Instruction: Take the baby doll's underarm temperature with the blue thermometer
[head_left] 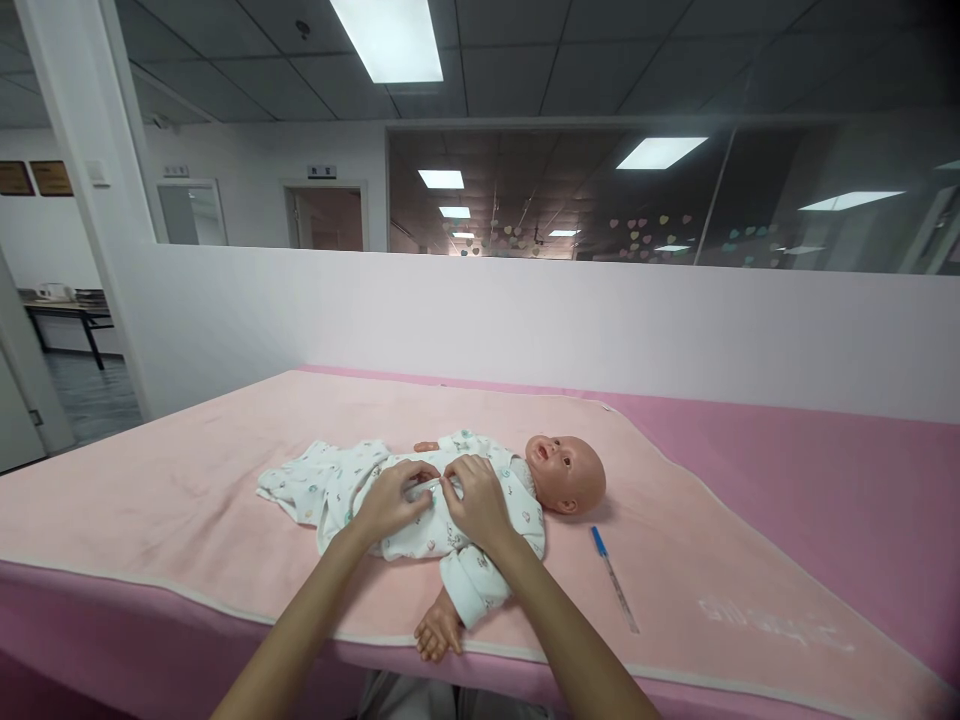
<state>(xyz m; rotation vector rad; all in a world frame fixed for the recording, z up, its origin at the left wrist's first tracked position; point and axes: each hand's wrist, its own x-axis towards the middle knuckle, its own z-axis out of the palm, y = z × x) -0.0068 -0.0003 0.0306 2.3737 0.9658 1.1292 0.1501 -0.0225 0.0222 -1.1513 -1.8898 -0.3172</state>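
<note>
A baby doll (pixel 566 474) lies on its back with its head toward the right. It wears a white patterned romper (pixel 330 480) whose legs spread flat to the left. Over the doll's belly, my left hand (pixel 396 497) has its fingers bent and pinched on the front of the romper. My right hand (pixel 474 497) pinches the cloth right beside it, the fingertips of both hands almost meeting. Whatever fastening lies between the fingertips is too small to make out. One doll hand (pixel 439 628) sticks out of its sleeve near the table's front edge.
A pen with a blue cap (pixel 613 578) lies right of the doll. The doll rests on a peach mat (pixel 187 480) over a pink surface (pixel 750 440). Behind stands a white half wall (pixel 525 320) with glass above. A doorway opens at the far left.
</note>
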